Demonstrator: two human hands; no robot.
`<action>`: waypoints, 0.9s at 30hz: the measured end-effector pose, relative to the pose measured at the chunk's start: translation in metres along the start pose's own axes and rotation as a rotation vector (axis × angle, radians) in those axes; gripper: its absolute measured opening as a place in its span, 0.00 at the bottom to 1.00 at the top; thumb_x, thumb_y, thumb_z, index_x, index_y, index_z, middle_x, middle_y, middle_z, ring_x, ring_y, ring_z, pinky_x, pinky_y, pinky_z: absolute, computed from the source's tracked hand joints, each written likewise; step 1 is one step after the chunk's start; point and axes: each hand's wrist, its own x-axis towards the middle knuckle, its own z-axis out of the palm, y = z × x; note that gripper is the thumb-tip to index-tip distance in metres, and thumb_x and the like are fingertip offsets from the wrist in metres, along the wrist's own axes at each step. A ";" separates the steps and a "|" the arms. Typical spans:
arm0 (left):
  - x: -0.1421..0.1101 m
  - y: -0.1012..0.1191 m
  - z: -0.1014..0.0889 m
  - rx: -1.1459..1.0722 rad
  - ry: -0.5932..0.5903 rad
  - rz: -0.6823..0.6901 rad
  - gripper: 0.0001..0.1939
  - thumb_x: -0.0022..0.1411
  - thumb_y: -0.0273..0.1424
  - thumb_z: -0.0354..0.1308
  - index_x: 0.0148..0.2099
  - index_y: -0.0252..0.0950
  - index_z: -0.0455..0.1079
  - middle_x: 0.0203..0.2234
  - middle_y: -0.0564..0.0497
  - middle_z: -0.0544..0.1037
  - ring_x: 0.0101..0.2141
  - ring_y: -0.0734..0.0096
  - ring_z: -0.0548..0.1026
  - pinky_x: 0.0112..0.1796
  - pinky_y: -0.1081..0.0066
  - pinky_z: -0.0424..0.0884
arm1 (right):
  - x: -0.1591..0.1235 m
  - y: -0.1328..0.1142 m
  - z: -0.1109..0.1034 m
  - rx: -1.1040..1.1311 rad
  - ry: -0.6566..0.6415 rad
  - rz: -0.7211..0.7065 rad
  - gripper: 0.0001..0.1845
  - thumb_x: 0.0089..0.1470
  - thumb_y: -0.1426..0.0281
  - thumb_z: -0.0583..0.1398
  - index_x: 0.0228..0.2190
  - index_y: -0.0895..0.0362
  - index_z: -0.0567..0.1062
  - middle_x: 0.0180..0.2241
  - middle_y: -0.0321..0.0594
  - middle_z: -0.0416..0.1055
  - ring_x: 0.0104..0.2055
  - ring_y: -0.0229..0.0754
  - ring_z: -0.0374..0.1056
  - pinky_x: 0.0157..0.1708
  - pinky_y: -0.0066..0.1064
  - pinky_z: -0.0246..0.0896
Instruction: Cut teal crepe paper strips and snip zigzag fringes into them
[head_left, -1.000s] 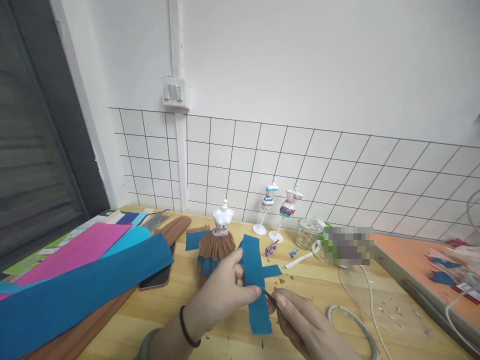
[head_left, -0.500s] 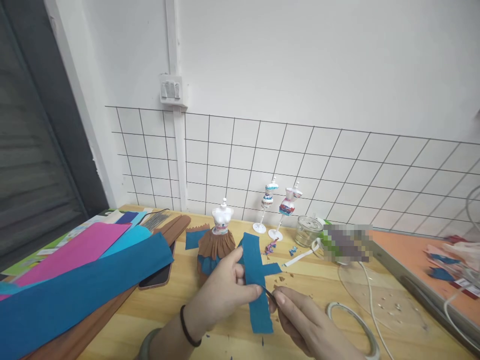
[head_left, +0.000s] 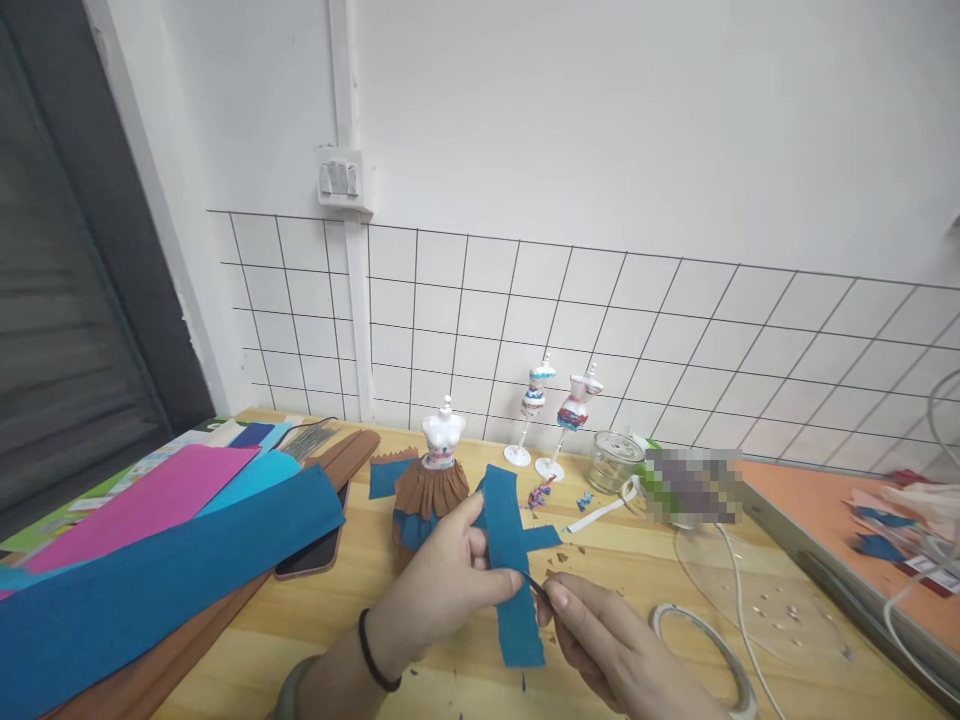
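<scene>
My left hand (head_left: 461, 565) pinches a blue crepe paper strip (head_left: 520, 630) between thumb and fingers, holding it upright above the table. From the strip's right edge a short blue piece (head_left: 543, 538) sticks out. My right hand (head_left: 600, 635) grips dark, slim tweezers (head_left: 537, 589), their tip at the strip's right edge beside my left thumb. Just behind my left hand stands a small white mannequin (head_left: 442, 436) in a gathered brown skirt (head_left: 431, 493) with blue below it. Part of that skirt is hidden by the hand.
Pink paper (head_left: 150, 505) and a long blue sheet (head_left: 180, 570) lie on the left, partly over a phone (head_left: 311, 558). Two smaller mannequins (head_left: 533, 400) stand behind, near a glass jar (head_left: 616, 465). A tape roll (head_left: 709, 650) and a white cable (head_left: 739, 585) are at right.
Both hands keep their grip on the strip and the tweezers, almost still. The whole view has shifted slightly.
</scene>
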 end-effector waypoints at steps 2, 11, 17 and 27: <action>0.000 0.000 0.000 0.017 0.034 -0.010 0.35 0.43 0.27 0.64 0.54 0.37 0.59 0.23 0.53 0.74 0.30 0.67 0.73 0.33 0.70 0.67 | 0.000 -0.001 0.000 0.003 0.005 -0.011 0.22 0.55 0.50 0.46 0.28 0.56 0.65 0.18 0.26 0.46 0.19 0.32 0.39 0.16 0.24 0.34; -0.001 -0.001 -0.002 0.035 0.053 -0.018 0.37 0.43 0.28 0.65 0.56 0.37 0.57 0.22 0.54 0.72 0.29 0.67 0.72 0.32 0.70 0.66 | -0.002 0.000 0.001 -0.008 0.011 -0.006 0.22 0.56 0.51 0.45 0.27 0.55 0.64 0.18 0.26 0.45 0.19 0.32 0.40 0.17 0.24 0.35; -0.001 0.004 -0.003 0.027 -0.020 -0.009 0.26 0.47 0.31 0.63 0.50 0.35 0.63 0.27 0.51 0.73 0.30 0.70 0.71 0.33 0.70 0.65 | 0.000 0.004 0.001 -0.015 0.028 0.008 0.24 0.53 0.47 0.45 0.28 0.55 0.64 0.17 0.26 0.45 0.19 0.32 0.40 0.16 0.24 0.34; 0.001 -0.001 -0.009 0.167 0.092 -0.016 0.28 0.45 0.29 0.63 0.51 0.33 0.65 0.23 0.55 0.67 0.27 0.77 0.65 0.30 0.74 0.61 | -0.003 -0.001 0.000 -0.099 0.022 0.021 0.27 0.51 0.45 0.45 0.27 0.55 0.64 0.18 0.27 0.47 0.19 0.33 0.43 0.16 0.24 0.39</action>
